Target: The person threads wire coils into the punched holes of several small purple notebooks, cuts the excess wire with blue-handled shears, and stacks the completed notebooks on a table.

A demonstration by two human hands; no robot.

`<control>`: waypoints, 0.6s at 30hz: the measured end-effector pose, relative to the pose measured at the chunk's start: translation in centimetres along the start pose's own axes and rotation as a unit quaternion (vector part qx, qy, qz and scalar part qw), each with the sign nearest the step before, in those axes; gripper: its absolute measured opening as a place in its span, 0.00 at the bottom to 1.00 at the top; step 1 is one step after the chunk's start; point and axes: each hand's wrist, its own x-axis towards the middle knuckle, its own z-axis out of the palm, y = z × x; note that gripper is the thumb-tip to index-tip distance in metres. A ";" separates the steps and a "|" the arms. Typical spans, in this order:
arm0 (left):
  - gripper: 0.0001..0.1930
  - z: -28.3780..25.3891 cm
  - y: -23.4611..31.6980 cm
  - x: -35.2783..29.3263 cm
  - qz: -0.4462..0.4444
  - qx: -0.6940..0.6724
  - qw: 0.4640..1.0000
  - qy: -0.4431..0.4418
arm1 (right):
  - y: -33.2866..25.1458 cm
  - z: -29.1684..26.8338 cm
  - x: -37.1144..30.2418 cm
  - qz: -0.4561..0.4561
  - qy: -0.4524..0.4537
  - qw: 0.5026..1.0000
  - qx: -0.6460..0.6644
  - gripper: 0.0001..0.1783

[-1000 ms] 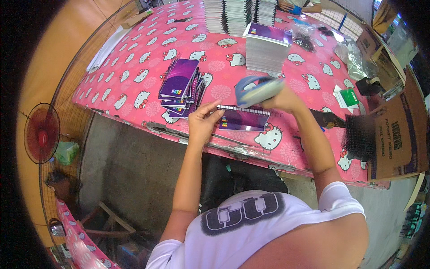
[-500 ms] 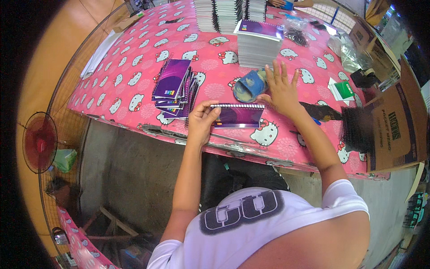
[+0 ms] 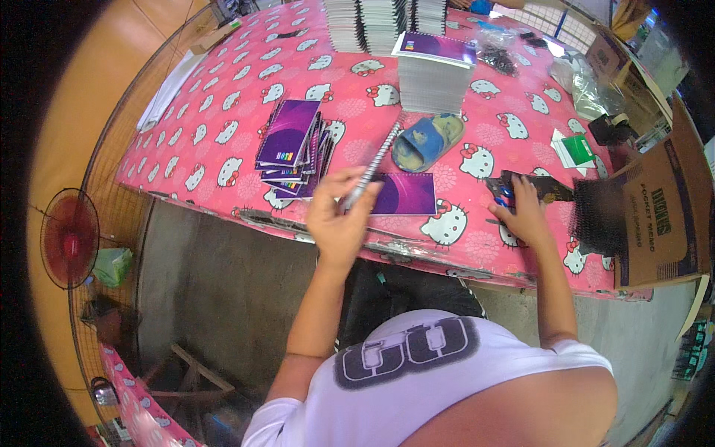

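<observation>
My left hand (image 3: 339, 220) is closed on a thin spiral-bound notebook (image 3: 381, 153), raised and tilted nearly edge-on; motion blurs it. Beneath, a notebook with a purple cover (image 3: 408, 195) lies flat near the table's front edge. My right hand (image 3: 527, 207) is down on the table at the right, its thumb and fingers around a small blue-handled tool (image 3: 503, 197) whose kind I cannot make out. Dark strips (image 3: 547, 188) lie under and beside those fingers. A blue and yellowish slipper (image 3: 427, 141) rests just beyond the flat notebook.
Left of the flat notebook is an uneven pile of purple notebooks (image 3: 290, 145). Farther back stand a tall paper stack (image 3: 432, 86) topped by a purple cover and several spiral-bound stacks (image 3: 380, 26). Black coils (image 3: 596, 212) and a cardboard box (image 3: 659, 216) sit at the right.
My right hand has left the slipper and moved right, down to the blue-handled tool. My left hand has lifted and tipped the notebook, uncovering the purple one beneath.
</observation>
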 end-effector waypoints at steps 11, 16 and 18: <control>0.10 0.8 -2.0 -2.2 0.094 0.184 0.976 -0.064 | -11.4 -2.6 -3.0 -0.269 -0.023 0.918 0.290 0.26; 0.10 0.7 -1.2 -1.9 0.096 0.190 0.975 -0.064 | -13.4 -2.7 -2.6 -0.290 0.015 0.899 0.326 0.20; 0.09 0.5 -1.4 -1.7 0.122 0.200 0.969 -0.075 | -13.4 -3.0 -2.7 -0.288 0.013 0.902 0.321 0.21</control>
